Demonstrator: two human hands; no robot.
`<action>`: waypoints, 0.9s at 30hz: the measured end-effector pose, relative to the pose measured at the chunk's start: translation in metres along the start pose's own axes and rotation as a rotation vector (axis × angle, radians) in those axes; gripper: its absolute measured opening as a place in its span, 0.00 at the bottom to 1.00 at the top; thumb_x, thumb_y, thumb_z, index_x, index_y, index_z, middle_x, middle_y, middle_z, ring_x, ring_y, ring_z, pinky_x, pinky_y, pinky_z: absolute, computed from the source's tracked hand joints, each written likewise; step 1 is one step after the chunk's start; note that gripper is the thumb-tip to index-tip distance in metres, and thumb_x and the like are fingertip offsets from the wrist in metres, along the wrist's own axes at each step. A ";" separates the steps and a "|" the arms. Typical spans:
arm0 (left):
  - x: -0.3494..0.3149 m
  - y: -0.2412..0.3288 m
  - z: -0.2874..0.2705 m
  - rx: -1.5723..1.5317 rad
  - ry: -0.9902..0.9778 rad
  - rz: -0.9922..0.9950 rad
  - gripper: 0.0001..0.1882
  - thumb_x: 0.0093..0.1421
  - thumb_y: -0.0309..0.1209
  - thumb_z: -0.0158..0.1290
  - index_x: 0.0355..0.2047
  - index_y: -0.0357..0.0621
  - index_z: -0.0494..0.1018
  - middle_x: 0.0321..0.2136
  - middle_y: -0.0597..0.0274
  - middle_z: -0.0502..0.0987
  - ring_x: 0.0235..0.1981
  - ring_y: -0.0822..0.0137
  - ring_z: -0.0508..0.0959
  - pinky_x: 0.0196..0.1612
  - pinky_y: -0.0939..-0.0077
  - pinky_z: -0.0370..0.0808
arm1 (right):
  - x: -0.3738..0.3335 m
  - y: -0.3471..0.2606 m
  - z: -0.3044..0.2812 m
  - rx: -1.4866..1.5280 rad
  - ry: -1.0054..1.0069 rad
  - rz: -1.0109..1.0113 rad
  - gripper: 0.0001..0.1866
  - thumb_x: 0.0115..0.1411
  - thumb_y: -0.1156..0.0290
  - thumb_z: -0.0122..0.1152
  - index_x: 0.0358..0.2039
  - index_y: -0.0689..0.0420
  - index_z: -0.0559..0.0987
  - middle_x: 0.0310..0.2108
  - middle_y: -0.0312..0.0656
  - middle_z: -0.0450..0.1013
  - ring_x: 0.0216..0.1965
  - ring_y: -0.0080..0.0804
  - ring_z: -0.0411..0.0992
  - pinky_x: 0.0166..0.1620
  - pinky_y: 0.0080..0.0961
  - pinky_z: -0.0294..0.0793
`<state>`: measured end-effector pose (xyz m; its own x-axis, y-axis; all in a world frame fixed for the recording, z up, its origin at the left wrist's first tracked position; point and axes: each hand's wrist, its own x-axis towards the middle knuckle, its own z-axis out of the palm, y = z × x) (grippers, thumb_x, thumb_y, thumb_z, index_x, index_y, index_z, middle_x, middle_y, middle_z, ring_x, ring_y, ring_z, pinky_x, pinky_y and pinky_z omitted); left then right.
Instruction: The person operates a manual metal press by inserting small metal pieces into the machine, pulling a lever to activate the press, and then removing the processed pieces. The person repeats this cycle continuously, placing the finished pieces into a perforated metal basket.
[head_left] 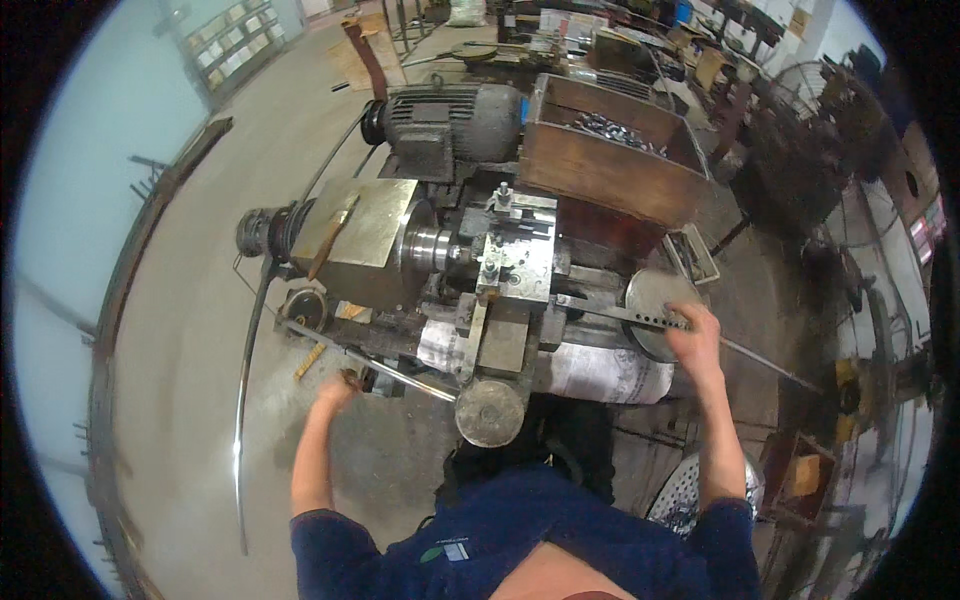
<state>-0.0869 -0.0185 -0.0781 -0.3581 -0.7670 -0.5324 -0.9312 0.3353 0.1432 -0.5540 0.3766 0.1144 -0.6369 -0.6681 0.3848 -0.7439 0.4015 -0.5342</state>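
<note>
A small metal lathe stands before me, with its spindle [428, 248] facing a steel tool block [530, 250]. My right hand [695, 338] is closed around the outer end of a flat steel bar with holes [625, 313], which reaches out from beside the block. Just behind that hand is a round grey disc [655, 290]. My left hand [338, 388] is curled at the lower left of the machine, at a dark part whose kind I cannot make out. Near it a shiny metal rod [375, 366] slopes down to a round metal plate [490, 412] close to my body.
Behind the lathe are an electric motor [450, 125] and a wooden box [610, 165] with small metal pieces inside. A long rod [243, 420] curves down at the left. A perforated basket [680, 490] stands near my right elbow. Dark machinery [800, 160] fills the right side.
</note>
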 end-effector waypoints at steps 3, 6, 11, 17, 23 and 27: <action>-0.027 -0.031 -0.054 -0.170 0.351 0.107 0.21 0.52 0.42 0.51 0.44 0.46 0.70 0.31 0.53 0.76 0.34 0.55 0.76 0.37 0.63 0.71 | 0.059 -0.080 0.034 0.142 -0.061 -0.351 0.17 0.33 0.72 0.56 0.30 0.60 0.77 0.32 0.46 0.73 0.39 0.42 0.69 0.43 0.32 0.68; -0.092 -0.032 -0.126 -0.142 0.745 0.109 0.17 0.52 0.35 0.52 0.42 0.44 0.70 0.28 0.50 0.76 0.29 0.55 0.77 0.31 0.65 0.72 | 0.098 -0.139 0.092 0.198 -0.155 -0.541 0.17 0.32 0.69 0.57 0.28 0.59 0.77 0.32 0.44 0.73 0.36 0.42 0.69 0.42 0.33 0.68; -0.129 -0.099 -0.125 -0.070 0.912 -0.086 0.17 0.49 0.37 0.54 0.39 0.44 0.71 0.29 0.54 0.76 0.33 0.57 0.76 0.34 0.63 0.72 | 0.124 -0.192 0.177 -0.161 -0.484 -0.450 0.13 0.29 0.64 0.55 0.17 0.58 0.79 0.25 0.48 0.73 0.33 0.46 0.68 0.41 0.36 0.66; -0.093 -0.193 -0.104 -0.068 0.540 -0.506 0.16 0.49 0.39 0.50 0.30 0.38 0.73 0.26 0.47 0.76 0.30 0.50 0.77 0.34 0.61 0.73 | 0.118 -0.193 0.201 -0.203 -0.449 -0.491 0.15 0.31 0.64 0.55 0.18 0.62 0.78 0.25 0.50 0.73 0.34 0.48 0.68 0.39 0.35 0.67; -0.075 -0.198 -0.125 -0.048 0.630 -0.635 0.13 0.48 0.36 0.50 0.27 0.38 0.74 0.21 0.50 0.76 0.27 0.53 0.78 0.33 0.64 0.74 | 0.121 -0.197 0.199 -0.191 -0.495 -0.485 0.14 0.30 0.66 0.56 0.18 0.61 0.78 0.24 0.49 0.73 0.34 0.47 0.68 0.41 0.37 0.68; -0.105 -0.127 -0.105 -0.121 0.620 -0.594 0.14 0.45 0.37 0.53 0.29 0.40 0.74 0.25 0.53 0.77 0.29 0.55 0.77 0.34 0.63 0.73 | 0.122 -0.196 0.192 -0.160 -0.539 -0.443 0.14 0.30 0.67 0.56 0.20 0.61 0.79 0.27 0.50 0.74 0.36 0.46 0.69 0.42 0.37 0.68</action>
<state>0.0617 -0.0379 0.0474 0.2496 -0.9684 -0.0016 -0.9642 -0.2487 0.0925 -0.4469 0.0960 0.1214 -0.1105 -0.9896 0.0926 -0.9564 0.0805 -0.2807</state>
